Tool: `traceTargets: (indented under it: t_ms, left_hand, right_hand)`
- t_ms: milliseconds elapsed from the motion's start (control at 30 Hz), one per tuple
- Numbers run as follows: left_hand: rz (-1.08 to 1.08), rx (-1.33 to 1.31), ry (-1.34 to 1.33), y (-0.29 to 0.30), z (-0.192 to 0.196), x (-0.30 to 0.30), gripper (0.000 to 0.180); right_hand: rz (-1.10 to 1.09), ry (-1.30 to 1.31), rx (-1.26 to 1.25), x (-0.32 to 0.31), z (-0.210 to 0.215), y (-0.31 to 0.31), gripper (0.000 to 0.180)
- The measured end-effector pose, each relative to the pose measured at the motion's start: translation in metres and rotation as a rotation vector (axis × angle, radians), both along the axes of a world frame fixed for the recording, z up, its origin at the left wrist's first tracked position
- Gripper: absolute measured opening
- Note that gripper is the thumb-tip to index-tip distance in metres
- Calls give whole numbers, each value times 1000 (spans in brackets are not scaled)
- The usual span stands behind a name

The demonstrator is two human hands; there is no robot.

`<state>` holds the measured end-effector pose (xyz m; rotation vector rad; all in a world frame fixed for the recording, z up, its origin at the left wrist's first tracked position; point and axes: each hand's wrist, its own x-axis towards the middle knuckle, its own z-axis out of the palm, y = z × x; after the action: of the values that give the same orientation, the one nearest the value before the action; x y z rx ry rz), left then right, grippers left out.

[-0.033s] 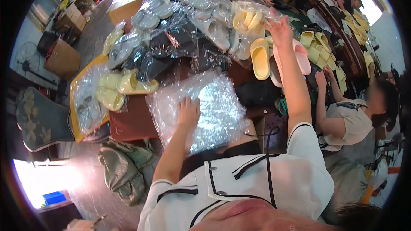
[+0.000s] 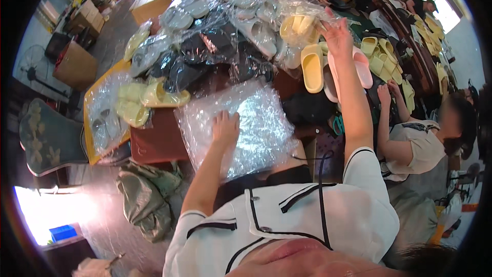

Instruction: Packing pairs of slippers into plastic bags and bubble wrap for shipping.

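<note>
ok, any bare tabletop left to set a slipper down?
Little. A bare brown strip of table lies between the yellow bagged slippers and the crinkled clear plastic bags under the left hand. Beyond is crowded; the right hand reaches over loose yellow slippers.

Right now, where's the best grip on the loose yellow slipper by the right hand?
Take the yellow slipper across its strap near the toe end, coming from above. It lies sole down, lengthwise, so the arched strap is on top. The right hand hovers just beyond it.
</note>
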<state>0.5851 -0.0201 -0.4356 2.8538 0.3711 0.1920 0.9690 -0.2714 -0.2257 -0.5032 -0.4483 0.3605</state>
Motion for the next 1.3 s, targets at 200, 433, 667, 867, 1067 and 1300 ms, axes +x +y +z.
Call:
traceTargets:
  t_ms: [200, 433, 667, 867, 1067, 1300]
  left_hand:
    - [87, -1064, -316, 34, 8, 21, 63]
    - [-81, -2142, -395, 4, 55, -25, 84]
    - [64, -2505, -471, 42, 10, -94, 82]
    - [270, -2261, -408, 34, 8, -97, 90]
    - [339, -2170, -432, 29, 10, -96, 93]
    - [238, -1960, -471, 38, -5, -85, 88]
  right_hand:
    - [722, 95, 341, -115, 29, 18, 42]
    - [710, 243, 235, -196, -23, 30, 48]
    - [470, 288, -403, -181, -119, 28, 32]
    - [-287, -863, -1248, -190, -147, 13, 16]
    - [-115, -950, -1405, -194, -149, 20, 24]
    - [270, -1547, -1631, -207, -161, 47, 92]
